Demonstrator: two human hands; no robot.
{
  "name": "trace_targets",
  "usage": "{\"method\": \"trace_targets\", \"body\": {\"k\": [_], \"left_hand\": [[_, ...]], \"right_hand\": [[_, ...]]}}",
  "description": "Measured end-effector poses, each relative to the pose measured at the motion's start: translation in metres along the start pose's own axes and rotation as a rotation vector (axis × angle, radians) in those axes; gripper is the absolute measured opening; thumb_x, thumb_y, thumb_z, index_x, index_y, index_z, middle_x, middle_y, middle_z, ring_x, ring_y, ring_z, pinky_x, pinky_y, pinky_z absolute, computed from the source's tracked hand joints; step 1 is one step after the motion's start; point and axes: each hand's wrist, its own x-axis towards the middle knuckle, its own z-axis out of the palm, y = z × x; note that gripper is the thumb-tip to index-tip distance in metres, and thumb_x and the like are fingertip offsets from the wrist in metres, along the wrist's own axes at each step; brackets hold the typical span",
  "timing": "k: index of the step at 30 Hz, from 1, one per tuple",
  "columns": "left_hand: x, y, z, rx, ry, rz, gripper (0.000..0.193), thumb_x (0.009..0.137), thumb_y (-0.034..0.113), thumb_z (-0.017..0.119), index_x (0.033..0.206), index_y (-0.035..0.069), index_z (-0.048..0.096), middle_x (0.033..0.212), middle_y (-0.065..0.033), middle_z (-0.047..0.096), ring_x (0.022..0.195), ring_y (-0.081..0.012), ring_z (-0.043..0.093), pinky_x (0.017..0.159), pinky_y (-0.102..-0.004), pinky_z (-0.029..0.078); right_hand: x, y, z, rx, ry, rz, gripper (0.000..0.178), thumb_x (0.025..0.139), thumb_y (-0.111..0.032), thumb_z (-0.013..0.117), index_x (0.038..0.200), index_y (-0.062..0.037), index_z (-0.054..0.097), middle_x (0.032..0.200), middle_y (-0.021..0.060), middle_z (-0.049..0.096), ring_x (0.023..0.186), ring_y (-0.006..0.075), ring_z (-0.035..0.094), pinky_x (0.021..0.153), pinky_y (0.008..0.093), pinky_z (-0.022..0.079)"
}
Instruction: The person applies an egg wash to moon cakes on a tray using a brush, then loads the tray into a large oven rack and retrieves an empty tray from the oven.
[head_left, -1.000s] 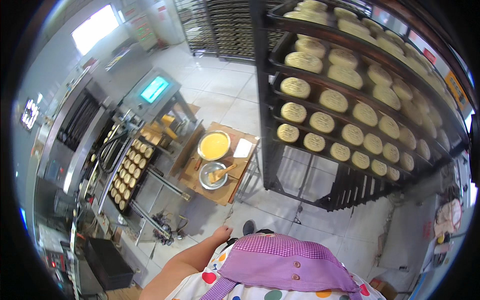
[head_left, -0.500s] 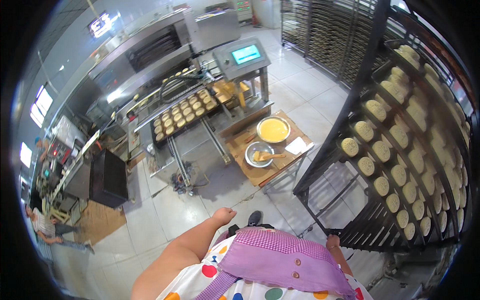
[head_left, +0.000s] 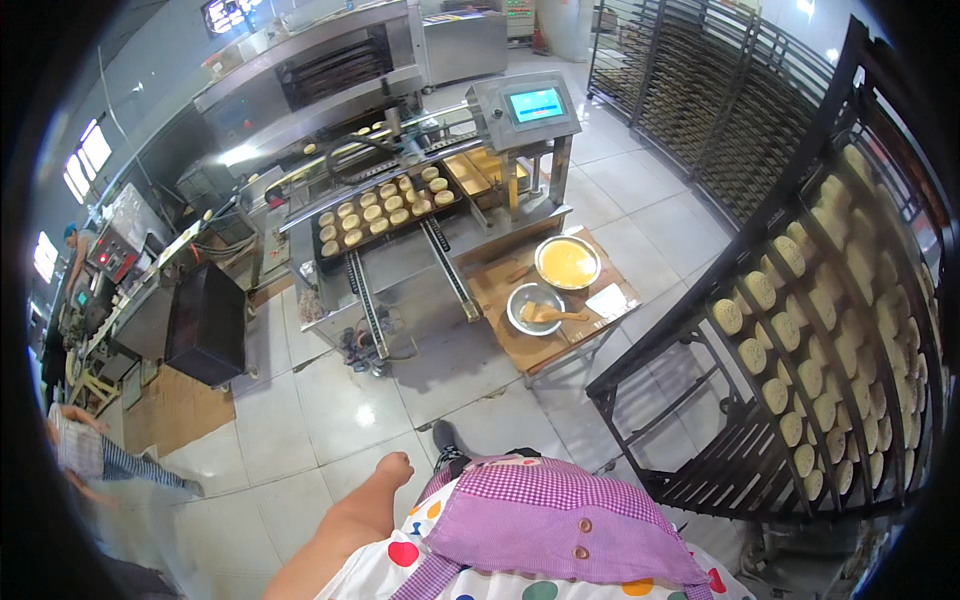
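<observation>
My left hand (head_left: 395, 468) hangs over the tiled floor in a loose fist, and nothing shows in it. My right hand is out of sight. A tall dark rack (head_left: 610, 405) stands close on my right, loaded with trays of round, pale, patterned pastries (head_left: 787, 328). Ahead of me a low wooden-topped table (head_left: 517, 348) carries a bowl of yellow liquid (head_left: 567, 264) and a smaller bowl (head_left: 514, 317). A wooden-handled brush (head_left: 565, 316) lies across the smaller bowl. On the machine, rows of round pastries (head_left: 373, 213) fill a dark tray.
A control screen (head_left: 536, 105) stands above the machine, whose two rails (head_left: 448, 270) jut toward me. Another rack (head_left: 690, 110) stands at the back. A black box-shaped cabinet (head_left: 205, 325) is on the left. Farther left is a person in striped trousers (head_left: 150, 466).
My view has shifted, so the machine and small table appear farther right. My left hand has swung lower and leftward. The right hand, seen beside the rack before, has left view.
</observation>
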Motion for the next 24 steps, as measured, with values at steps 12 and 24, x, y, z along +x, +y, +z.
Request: {"method": "trace_targets", "body": {"k": [12, 24], "left_hand": [[0.115, -0.031, -0.092, -0.276, 0.105, 0.179, 0.023, 0.070, 0.028, 0.061, 0.076, 0.005, 0.062, 0.078, -0.0166, 0.064, 0.079, -0.0344, 0.062, 0.072, -0.0432, 0.049], [0.159, -0.179, -0.152, -0.209, -0.120, 0.002, 0.019, 0.071, 0.019, 0.061, 0.072, 0.001, 0.062, 0.062, -0.0114, 0.064, 0.052, -0.0225, 0.063, 0.062, -0.0329, 0.052]], "right_hand": [[0.027, -0.154, -0.034, 0.242, 0.040, 0.305, 0.033, 0.080, -0.031, 0.051, 0.085, -0.0028, 0.068, 0.092, 0.0210, 0.065, 0.091, 0.0365, 0.061, 0.081, 0.0426, 0.047], [0.045, -0.407, -0.116, 0.099, -0.022, 0.097, 0.046, 0.088, -0.043, 0.045, 0.091, -0.0039, 0.068, 0.092, 0.0229, 0.064, 0.088, 0.0389, 0.061, 0.080, 0.0445, 0.047]]}}
